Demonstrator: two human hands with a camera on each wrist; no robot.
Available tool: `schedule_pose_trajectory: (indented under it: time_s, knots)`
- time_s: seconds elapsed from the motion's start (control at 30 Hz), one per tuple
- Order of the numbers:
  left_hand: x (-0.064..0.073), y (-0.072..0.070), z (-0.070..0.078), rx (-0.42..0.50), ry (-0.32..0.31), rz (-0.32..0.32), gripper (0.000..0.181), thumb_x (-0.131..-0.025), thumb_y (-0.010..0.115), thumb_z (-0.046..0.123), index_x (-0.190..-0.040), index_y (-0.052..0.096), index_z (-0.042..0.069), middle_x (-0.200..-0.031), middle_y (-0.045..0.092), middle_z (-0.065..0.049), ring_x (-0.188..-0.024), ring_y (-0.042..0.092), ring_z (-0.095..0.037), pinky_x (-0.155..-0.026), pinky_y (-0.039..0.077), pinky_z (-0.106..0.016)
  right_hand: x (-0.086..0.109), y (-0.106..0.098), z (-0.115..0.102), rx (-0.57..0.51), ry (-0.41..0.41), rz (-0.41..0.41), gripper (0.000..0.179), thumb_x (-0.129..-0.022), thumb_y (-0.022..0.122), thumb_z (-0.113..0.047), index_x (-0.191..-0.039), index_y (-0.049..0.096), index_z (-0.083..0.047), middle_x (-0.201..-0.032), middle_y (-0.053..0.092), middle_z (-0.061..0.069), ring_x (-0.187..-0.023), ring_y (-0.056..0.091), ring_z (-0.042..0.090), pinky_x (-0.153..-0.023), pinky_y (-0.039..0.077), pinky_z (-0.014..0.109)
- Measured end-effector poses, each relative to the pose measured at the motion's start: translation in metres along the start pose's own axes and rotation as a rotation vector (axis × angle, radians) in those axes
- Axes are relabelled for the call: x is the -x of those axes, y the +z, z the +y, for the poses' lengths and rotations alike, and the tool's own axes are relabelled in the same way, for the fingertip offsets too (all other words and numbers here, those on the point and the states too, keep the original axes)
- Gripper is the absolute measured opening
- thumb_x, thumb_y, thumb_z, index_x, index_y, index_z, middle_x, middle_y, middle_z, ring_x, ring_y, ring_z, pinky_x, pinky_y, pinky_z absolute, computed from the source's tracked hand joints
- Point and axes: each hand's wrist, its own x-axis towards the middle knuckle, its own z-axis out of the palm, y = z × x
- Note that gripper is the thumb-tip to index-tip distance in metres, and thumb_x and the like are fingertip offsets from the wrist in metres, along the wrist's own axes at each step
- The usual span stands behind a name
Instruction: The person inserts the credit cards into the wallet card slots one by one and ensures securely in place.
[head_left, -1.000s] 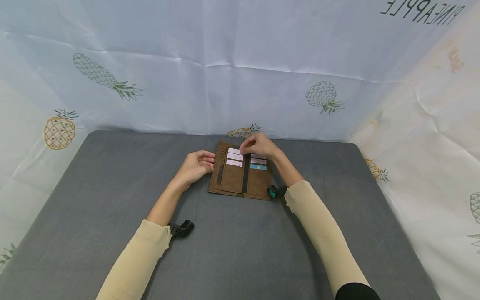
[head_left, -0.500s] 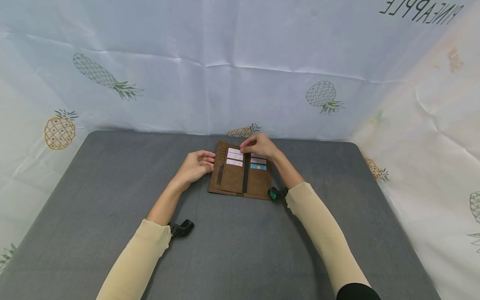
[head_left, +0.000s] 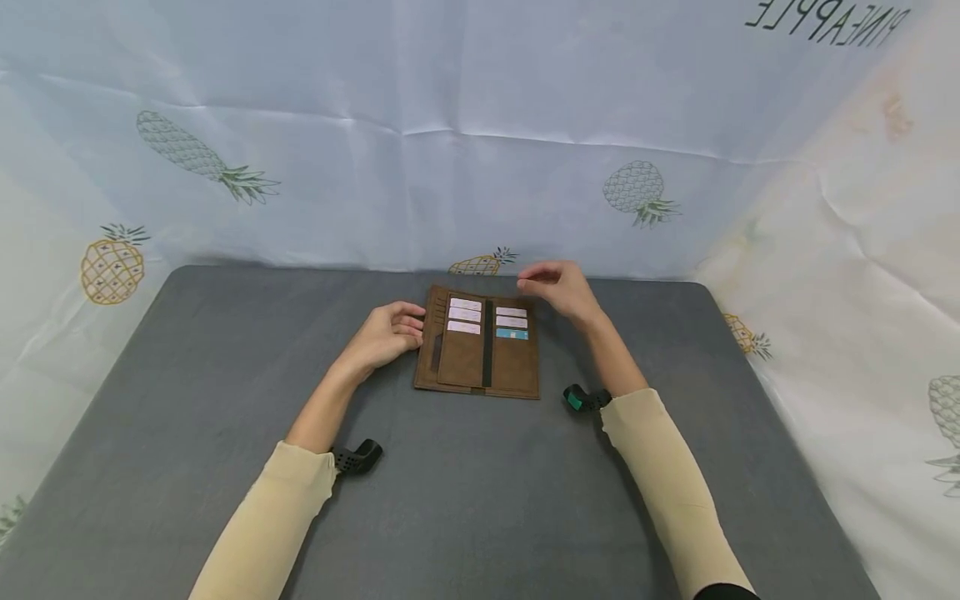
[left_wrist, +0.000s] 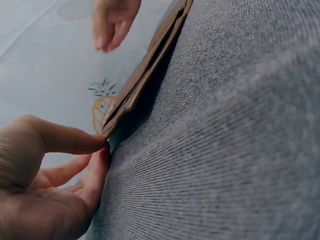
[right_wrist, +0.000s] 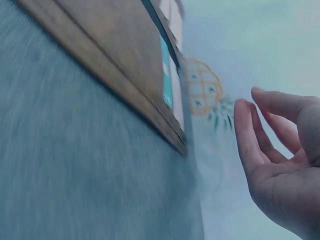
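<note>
A brown bifold wallet (head_left: 462,360) lies unfolded on the grey table, a black strip down its middle. Pale pink cards (head_left: 465,315) sit in its left slots; more pink cards and a blue card (head_left: 512,333) fill the right ones. My left hand (head_left: 384,337) pinches the wallet's left edge between thumb and fingers, as the left wrist view shows. Just beyond the wallet's upper right corner, my right hand (head_left: 562,290) hovers apart from it. In the right wrist view that hand's fingers (right_wrist: 245,125) are loosely bent near the thumb, with nothing between them.
A grey cloth-covered table (head_left: 457,500) spreads around the wallet. Close behind its far edge hangs a white curtain (head_left: 420,192) printed with pineapples, continuing along both sides. A black camera mount (head_left: 358,457) sits on the left wrist, another (head_left: 587,398) on the right.
My right hand has left the upper cards of the wallet and moved right, uncovering the slots. The left hand keeps its hold on the left edge. The head view has shifted slightly.
</note>
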Motion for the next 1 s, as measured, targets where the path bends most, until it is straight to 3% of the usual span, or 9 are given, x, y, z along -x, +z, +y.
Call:
schedule_pose_trajectory:
  time_s: [0.17,0.47,0.6,0.73,0.87,1.0]
  knots:
    - [0.004,-0.005,0.0,-0.046,0.009,-0.021,0.052,-0.101,0.064,-0.001,-0.152,0.052,-0.007,-0.133,0.065,-0.031,-0.117,0.071,-0.039,-0.091,0.061,-0.034,0.014,-0.018,0.005,-0.072,-0.012,0.039,0.029,-0.102,0.077,-0.015,-0.123,0.075,0.006,-0.101,0.077,-0.002,-0.093,0.077,0.01,-0.106,0.061,0.055]
    - [0.007,-0.011,0.0,-0.1,0.013,-0.044,0.051,-0.1,0.063,-0.001,-0.149,0.051,-0.009,-0.126,0.066,-0.029,-0.105,0.072,-0.027,-0.083,0.057,-0.026,0.028,-0.029,0.012,-0.138,-0.006,0.101,0.029,-0.102,0.077,-0.013,-0.121,0.074,0.008,-0.098,0.079,-0.005,-0.103,0.08,0.033,-0.099,0.066,0.044]
    - [0.006,-0.012,-0.002,-0.117,0.014,-0.029,0.049,-0.1,0.063,-0.001,-0.148,0.054,-0.009,-0.124,0.068,-0.028,-0.104,0.072,-0.028,-0.083,0.058,-0.027,0.031,-0.03,0.014,-0.133,-0.01,0.109,0.025,-0.102,0.076,-0.012,-0.119,0.075,0.007,-0.097,0.079,-0.005,-0.101,0.08,0.031,-0.098,0.066,0.043]
    - [0.006,-0.013,-0.003,-0.187,0.029,0.019,0.045,-0.1,0.065,0.001,-0.144,0.06,-0.007,-0.122,0.071,-0.028,-0.105,0.074,-0.034,-0.085,0.061,-0.034,0.034,-0.032,0.015,-0.132,-0.023,0.125,0.024,-0.103,0.075,-0.011,-0.118,0.075,0.007,-0.097,0.079,-0.006,-0.095,0.08,0.021,-0.099,0.066,0.045]
    - [0.007,-0.014,0.0,-0.278,0.047,0.056,0.043,-0.099,0.068,0.004,-0.141,0.064,-0.006,-0.119,0.074,-0.026,-0.105,0.075,-0.038,-0.088,0.062,-0.044,0.037,-0.037,0.017,-0.069,-0.06,0.162,0.024,-0.103,0.075,-0.012,-0.117,0.076,0.007,-0.098,0.08,0.001,-0.088,0.079,0.009,-0.095,0.067,0.039]
    - [0.008,-0.02,0.004,-0.353,0.069,0.087,0.04,-0.1,0.067,0.004,-0.139,0.066,-0.006,-0.116,0.075,-0.024,-0.103,0.076,-0.037,-0.085,0.063,-0.046,0.042,-0.045,0.015,0.128,-0.146,0.242,0.023,-0.103,0.077,-0.018,-0.116,0.079,0.001,-0.103,0.081,0.015,-0.087,0.078,0.009,-0.083,0.063,0.019]
